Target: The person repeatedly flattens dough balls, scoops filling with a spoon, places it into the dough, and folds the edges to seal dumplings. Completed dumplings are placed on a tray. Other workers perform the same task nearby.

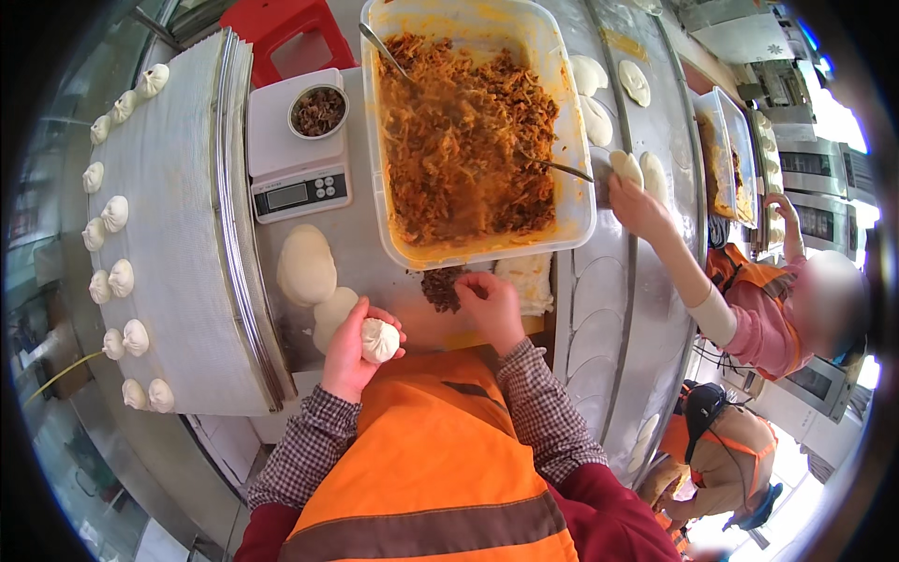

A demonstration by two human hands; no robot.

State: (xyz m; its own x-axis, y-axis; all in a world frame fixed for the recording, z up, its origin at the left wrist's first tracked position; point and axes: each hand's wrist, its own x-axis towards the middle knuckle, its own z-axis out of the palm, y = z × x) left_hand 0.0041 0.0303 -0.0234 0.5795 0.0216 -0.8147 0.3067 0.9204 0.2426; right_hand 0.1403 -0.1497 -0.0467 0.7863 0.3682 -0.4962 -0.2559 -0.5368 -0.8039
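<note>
A pleated, closed dough bun [380, 341] rests in my left hand [357, 344], the fingers curled around it. Over a small heap of dark brown crumbly filling [442, 288] is my right hand [494, 305], thumb and forefinger together at the heap's edge; whether they pinch any of it cannot be told. Flat dough rounds [307, 265] lie on the metal table beside my left hand. Beyond my hands stands a plastic tub [484, 256] of orange-brown shredded filling with two metal spoons [562, 168]. A cloth [527, 281] lies under the tub's near right corner.
A digital scale [298, 147] bears a bowl [319, 112] of dark filling. At left, a stack of mesh-covered trays [168, 246] holds several buns. A red stool [284, 35] stands behind. To the right, a co-worker's hand [639, 207] holds dough beside a metal conveyor [597, 302].
</note>
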